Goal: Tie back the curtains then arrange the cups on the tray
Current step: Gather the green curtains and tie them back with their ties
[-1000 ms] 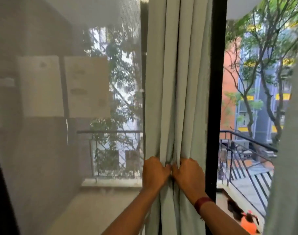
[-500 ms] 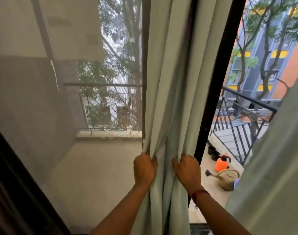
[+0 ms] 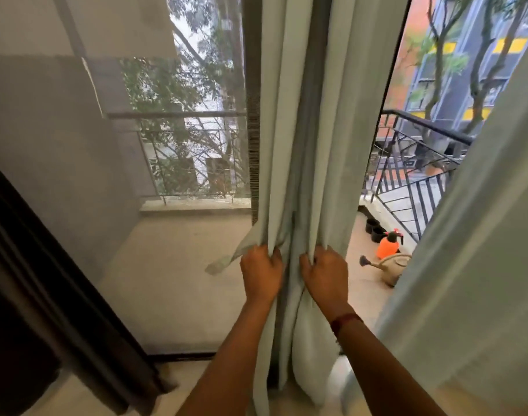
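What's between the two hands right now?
In the head view, a few bunched vertical folds of the pale green curtain run between the left hand and right hand; nothing else.

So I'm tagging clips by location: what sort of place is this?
Probably a flat's room at a balcony door. Both hands, left and right, gather a curtain; outside are a railing, a watering can and a sprayer.

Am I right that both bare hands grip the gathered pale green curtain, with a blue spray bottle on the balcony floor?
Not quite: the head view shows the spray bottle is orange, not blue. The left hand and right hand do both grip the gathered pale green curtain.
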